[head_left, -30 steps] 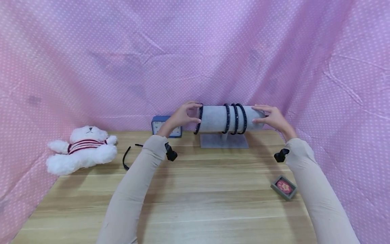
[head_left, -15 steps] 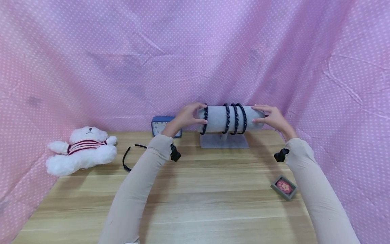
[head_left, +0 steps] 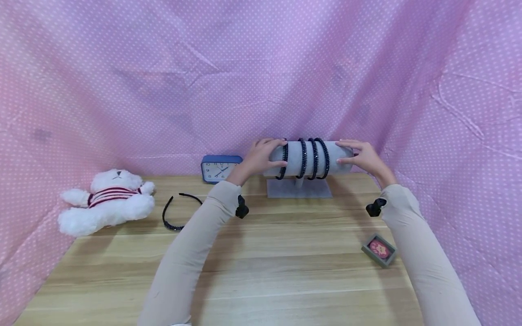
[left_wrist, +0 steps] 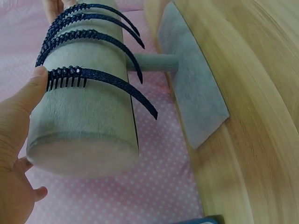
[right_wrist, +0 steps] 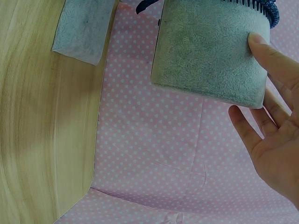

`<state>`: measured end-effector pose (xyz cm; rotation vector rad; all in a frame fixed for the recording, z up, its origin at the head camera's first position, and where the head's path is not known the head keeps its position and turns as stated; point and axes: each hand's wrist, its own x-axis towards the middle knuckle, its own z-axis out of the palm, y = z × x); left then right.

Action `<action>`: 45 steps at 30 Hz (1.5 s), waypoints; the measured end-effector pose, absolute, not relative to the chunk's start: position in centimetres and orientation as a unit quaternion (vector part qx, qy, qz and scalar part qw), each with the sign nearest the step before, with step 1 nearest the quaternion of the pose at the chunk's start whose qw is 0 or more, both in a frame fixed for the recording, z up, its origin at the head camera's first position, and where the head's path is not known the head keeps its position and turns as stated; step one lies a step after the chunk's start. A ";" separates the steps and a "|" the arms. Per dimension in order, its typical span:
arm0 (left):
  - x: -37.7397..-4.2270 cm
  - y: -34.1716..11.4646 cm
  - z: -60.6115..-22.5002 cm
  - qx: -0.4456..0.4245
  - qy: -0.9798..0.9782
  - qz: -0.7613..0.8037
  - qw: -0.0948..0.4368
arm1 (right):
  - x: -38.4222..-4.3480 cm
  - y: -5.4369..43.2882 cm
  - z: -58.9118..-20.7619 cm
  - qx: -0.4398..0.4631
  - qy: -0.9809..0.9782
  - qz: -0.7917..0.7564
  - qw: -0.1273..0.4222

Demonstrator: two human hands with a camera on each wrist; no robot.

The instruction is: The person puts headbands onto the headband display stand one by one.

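A grey plush-covered roll display stand stands at the table's back edge on a flat base. My left hand is around its left end, thumb and fingers holding a black beaded headband with comb teeth. In the left wrist view, the thumb tip meets that headband's edge. Farther right, several more black headbands hang over the roll, the nearest headband a little apart from the held one. My right hand grips the roll's right end, thumb in front; some of its fingers are hidden behind in the right wrist view.
A blue alarm clock stands behind my left forearm. Another headband lies on the wooden table, partly covered by my left sleeve. A white teddy bear sits far left. A small grey box lies beside my right sleeve.
My left hand has slid the headband rightward from the roll's left end toward the others. More of the clock and the table headband now shows. My right hand keeps its place.
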<state>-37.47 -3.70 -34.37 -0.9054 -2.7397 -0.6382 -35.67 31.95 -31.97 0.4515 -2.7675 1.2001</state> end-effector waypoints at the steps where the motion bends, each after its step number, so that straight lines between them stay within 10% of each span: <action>1: -37.5 -3.5 -34.4 -0.306 -0.923 -0.213 0.094 | -35.7 32.0 -32.0 0.148 -0.906 0.393 0.045; 30: -36.7 -1.6 -35.1 -0.291 -0.926 -0.202 0.129 | -36.0 32.2 -32.2 0.143 -0.908 0.391 0.038; 45: -34.0 -11.5 -37.7 -0.284 -0.920 -0.218 0.163 | -36.0 32.2 -32.2 0.135 -0.912 0.387 0.024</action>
